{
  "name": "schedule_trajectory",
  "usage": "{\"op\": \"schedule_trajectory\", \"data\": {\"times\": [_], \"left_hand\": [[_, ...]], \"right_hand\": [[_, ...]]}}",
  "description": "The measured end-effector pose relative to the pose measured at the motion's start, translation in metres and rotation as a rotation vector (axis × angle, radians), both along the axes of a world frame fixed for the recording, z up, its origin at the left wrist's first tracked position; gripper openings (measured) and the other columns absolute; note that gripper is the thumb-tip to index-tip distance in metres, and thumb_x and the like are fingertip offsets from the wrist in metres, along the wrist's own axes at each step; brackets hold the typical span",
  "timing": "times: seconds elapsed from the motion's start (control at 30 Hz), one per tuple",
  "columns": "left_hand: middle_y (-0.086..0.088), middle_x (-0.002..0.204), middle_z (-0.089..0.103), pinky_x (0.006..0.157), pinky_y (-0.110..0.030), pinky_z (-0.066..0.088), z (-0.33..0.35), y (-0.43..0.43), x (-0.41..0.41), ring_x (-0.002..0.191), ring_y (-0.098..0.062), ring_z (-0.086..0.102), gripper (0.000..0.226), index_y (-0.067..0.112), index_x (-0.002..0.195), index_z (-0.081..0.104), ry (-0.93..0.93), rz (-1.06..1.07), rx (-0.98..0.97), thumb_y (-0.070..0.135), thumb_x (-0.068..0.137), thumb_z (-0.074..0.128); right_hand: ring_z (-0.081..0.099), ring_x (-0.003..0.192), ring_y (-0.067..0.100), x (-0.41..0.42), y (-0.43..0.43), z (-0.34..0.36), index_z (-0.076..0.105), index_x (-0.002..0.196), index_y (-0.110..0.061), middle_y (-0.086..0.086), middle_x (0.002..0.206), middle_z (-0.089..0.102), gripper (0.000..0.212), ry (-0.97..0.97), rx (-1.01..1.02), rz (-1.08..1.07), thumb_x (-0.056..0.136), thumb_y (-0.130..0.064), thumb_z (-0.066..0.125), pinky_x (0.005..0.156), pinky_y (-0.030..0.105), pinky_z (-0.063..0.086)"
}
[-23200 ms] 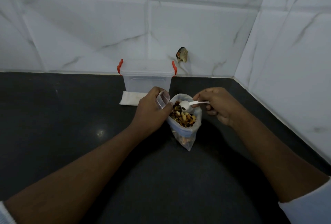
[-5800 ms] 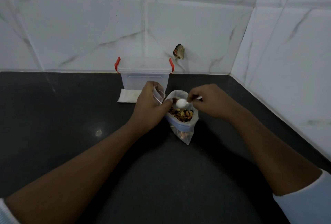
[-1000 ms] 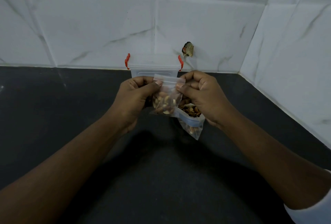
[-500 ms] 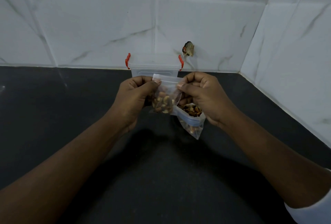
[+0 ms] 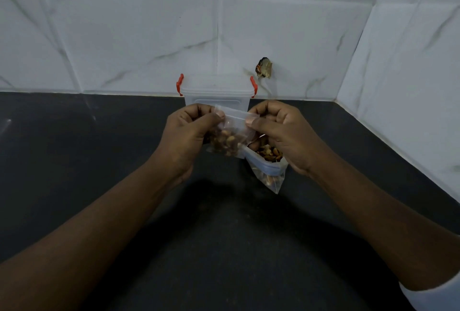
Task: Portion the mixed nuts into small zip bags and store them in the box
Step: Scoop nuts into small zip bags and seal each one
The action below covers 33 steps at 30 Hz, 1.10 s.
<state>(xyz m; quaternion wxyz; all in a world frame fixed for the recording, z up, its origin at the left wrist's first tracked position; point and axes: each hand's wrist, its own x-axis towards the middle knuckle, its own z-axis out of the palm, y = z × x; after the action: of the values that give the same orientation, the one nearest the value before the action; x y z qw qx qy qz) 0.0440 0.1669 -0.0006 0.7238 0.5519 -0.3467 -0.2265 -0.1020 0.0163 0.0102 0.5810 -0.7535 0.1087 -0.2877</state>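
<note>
A small clear zip bag (image 5: 230, 134) with mixed nuts in its lower half hangs above the black counter (image 5: 224, 248). My left hand (image 5: 189, 134) pinches its top left corner and my right hand (image 5: 278, 131) pinches its top right corner along the zip strip. Below my right hand stands the larger open bag of mixed nuts (image 5: 267, 164) on the counter. Behind the hands sits the clear plastic box (image 5: 216, 89) with red latches and its lid on. The spoon is hidden.
White marble-look tiled walls meet in a corner at the back right. A small dark object (image 5: 263, 68) sticks to the wall right of the box. The counter runs wide to the left and toward me.
The spoon was scooping nuts from the large bag earlier; now both hands hold the filled small bag by its top. In the last second the bag tilted slightly and dropped a little.
</note>
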Motion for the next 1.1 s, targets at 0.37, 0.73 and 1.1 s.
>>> {"op": "schedule_trajectory", "data": {"times": [0.37, 0.73, 1.1], "left_hand": [[-0.012, 0.099, 0.072, 0.074, -0.035, 0.059, 0.001, 0.001, -0.008, 0.088, -0.024, 0.07, 0.015, 0.002, 0.109, 0.064, -0.069, -0.204, 0.048, 0.011, 0.099, 0.058], [-0.019, 0.094, 0.077, 0.081, -0.036, 0.06, -0.001, -0.001, -0.001, 0.088, -0.028, 0.074, 0.019, -0.005, 0.101, 0.073, -0.185, -0.133, 0.047, 0.011, 0.091, 0.071], [-0.017, 0.092, 0.076, 0.085, -0.035, 0.059, -0.002, 0.0, 0.008, 0.087, -0.024, 0.073, 0.013, -0.001, 0.095, 0.075, -0.257, -0.1, 0.049, 0.011, 0.091, 0.071]], "right_hand": [[0.068, 0.068, 0.043, -0.002, 0.003, 0.001, 0.069, 0.092, -0.001, 0.021, 0.08, 0.072, 0.01, -0.034, -0.227, -0.031, 0.099, -0.008, 0.066, 0.067, 0.053, 0.058], [0.059, 0.071, 0.058, -0.002, 0.006, 0.003, 0.072, 0.092, -0.007, 0.029, 0.08, 0.067, 0.013, -0.027, -0.355, -0.029, 0.098, -0.018, 0.07, 0.062, 0.065, 0.052], [0.068, 0.076, 0.039, -0.005, 0.002, 0.003, 0.067, 0.1, 0.001, 0.026, 0.088, 0.068, 0.006, 0.009, -0.298, 0.016, 0.097, -0.004, 0.067, 0.073, 0.061, 0.055]]}}
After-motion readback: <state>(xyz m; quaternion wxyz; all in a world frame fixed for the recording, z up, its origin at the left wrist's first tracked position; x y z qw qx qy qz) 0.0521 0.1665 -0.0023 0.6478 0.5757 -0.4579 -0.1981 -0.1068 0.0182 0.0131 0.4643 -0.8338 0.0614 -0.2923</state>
